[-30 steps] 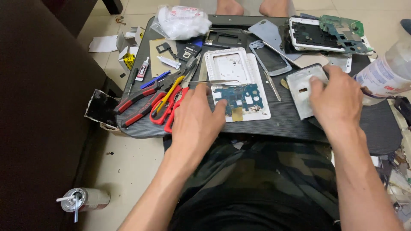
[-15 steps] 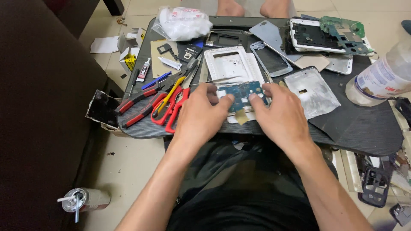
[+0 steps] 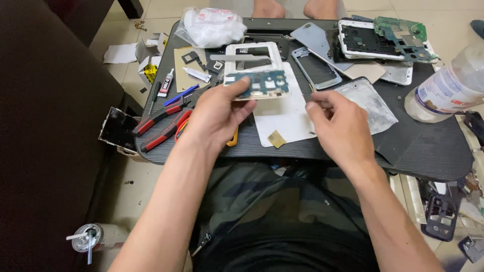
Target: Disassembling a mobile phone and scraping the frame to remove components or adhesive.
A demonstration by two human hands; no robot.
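**Left hand lifts a phone circuit board above the work tray**

We see the left hand [image 3: 217, 113] pinching a blue-green circuit board [image 3: 262, 84] by its left end, thumb on the near edge and fingers curled behind it. The board sits in a thin pale frame and is held clear of the black tray [image 3: 423, 146], above a white sheet [image 3: 282, 118]. Its long axis runs left to right, component face turned toward us, its right end free.

The right hand [image 3: 340, 126] hovers just right of the board without touching it. Its fingers are loosely curled with thumb and forefinger drawn close together; we cannot tell whether they pinch anything small.

Among the packages, a crumpled clear plastic bag [image 3: 212, 25] with white contents lies at the far left of the tray. A small white glue tube [image 3: 166, 83] with a red-and-black label lies near the tray's left edge, and an opened small cardboard box [image 3: 147, 58] with a yellow patch sits on the floor beyond it. At the far right a clear plastic bottle [image 3: 448, 85] lies tilted, carrying a white label with blue and red print.

A white phone frame [image 3: 252, 55] lies just beyond the board, and red-handled pliers [image 3: 159, 126] lie at the near left. A small tan square [image 3: 276, 139] lies on the tray near the white sheet's near edge.
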